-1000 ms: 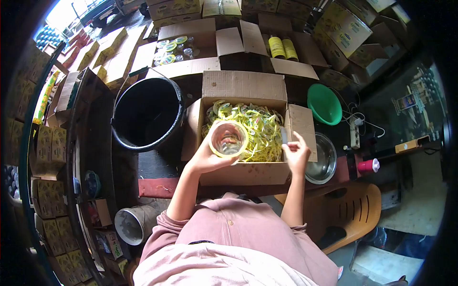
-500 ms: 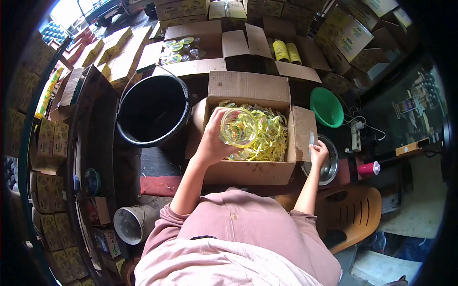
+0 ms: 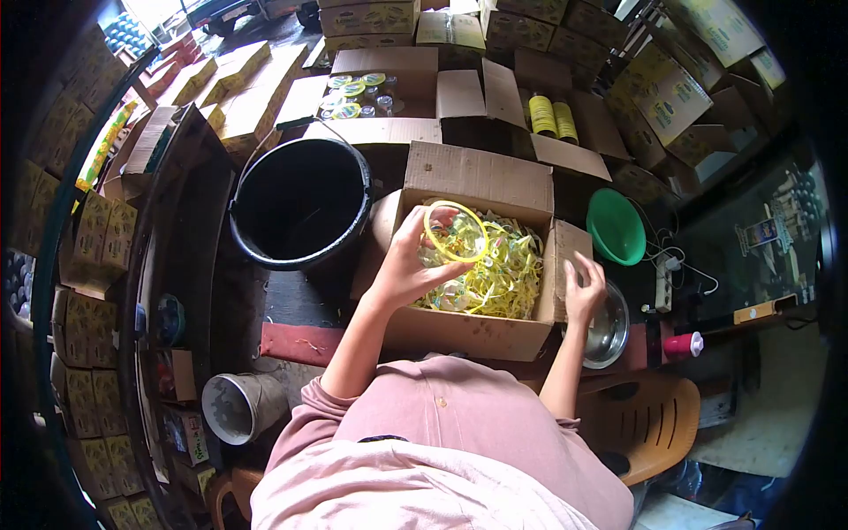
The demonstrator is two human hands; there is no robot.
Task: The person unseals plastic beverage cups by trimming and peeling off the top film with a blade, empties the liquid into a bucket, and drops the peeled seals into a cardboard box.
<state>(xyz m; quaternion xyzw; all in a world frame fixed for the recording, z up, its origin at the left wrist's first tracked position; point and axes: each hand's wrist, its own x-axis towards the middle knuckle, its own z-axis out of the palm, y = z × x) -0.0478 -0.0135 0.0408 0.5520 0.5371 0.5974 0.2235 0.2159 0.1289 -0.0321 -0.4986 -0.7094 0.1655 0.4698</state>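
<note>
My left hand (image 3: 408, 265) is wrapped round a clear round container with a yellow rim (image 3: 457, 231), its open end facing up toward me. Beneath it, an open cardboard box (image 3: 468, 337) holds a heap of yellow and clear shredded strips (image 3: 503, 278). At the box's right flap, my right hand (image 3: 585, 291) is raised with its fingers apart, and I see nothing held in it. A metal bowl (image 3: 609, 329) sits just beyond that hand, partly hidden by it.
A large black bucket (image 3: 302, 203) stands left of the box, a green bowl (image 3: 617, 227) to the right. Behind are open boxes with clear containers (image 3: 360, 95) and yellow cylinders (image 3: 553, 117). A red spool (image 3: 682, 345), orange chair (image 3: 649, 424) and grey bucket (image 3: 238, 408) are nearby.
The container has tilted and shifted slightly right in my left hand. My right hand moved right from over the box to its flap, and the small pale piece it held is no longer visible.
</note>
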